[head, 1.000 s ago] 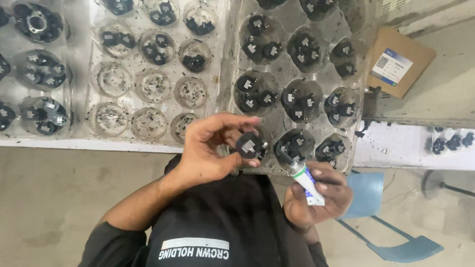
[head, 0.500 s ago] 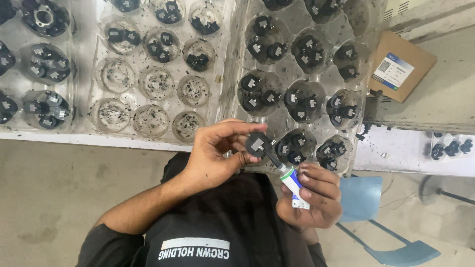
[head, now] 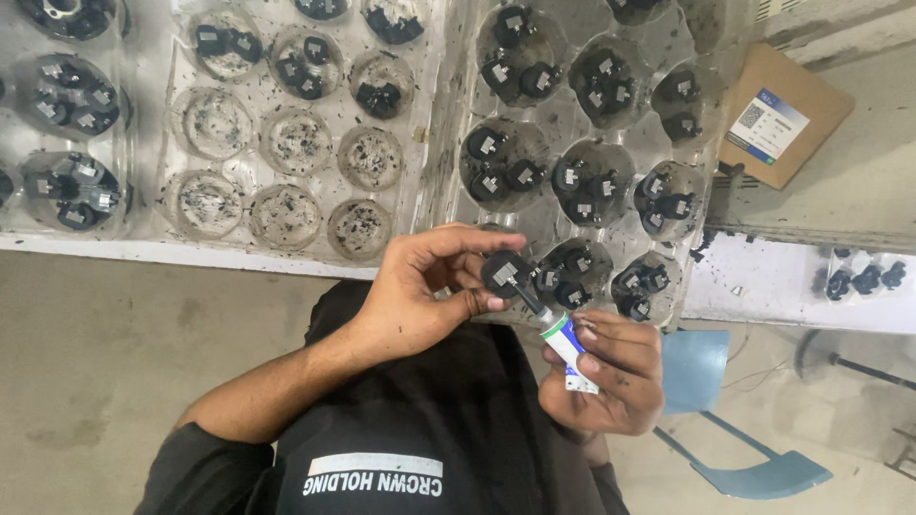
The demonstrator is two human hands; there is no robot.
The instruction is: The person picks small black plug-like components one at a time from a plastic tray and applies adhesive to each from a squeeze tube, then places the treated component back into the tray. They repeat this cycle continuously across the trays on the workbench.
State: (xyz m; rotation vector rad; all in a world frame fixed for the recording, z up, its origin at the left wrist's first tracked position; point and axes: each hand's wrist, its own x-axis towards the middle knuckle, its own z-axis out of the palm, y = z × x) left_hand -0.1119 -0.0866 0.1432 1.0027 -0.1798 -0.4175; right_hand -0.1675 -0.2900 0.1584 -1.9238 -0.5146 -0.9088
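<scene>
Brown box (head: 787, 113), white-blue label, top right; left fingers (head: 477, 243) grasp black part (head: 504, 272), right fingers (head: 611, 339) tube (head: 570, 348).

Two hands: left hand (head: 420, 296) and right hand (head: 611, 377). One small tube (head: 565, 345), at 5 o'clock from one held black round part (head: 504, 274). Three clear moulded trays: left tray (head: 134, 57), middle tray (head: 429, 143), right tray (head: 448, 205). One cardboard box (head: 782, 119) at 2 o'clock. One blue chair (head: 754, 467) at 4 o'clock.
</scene>
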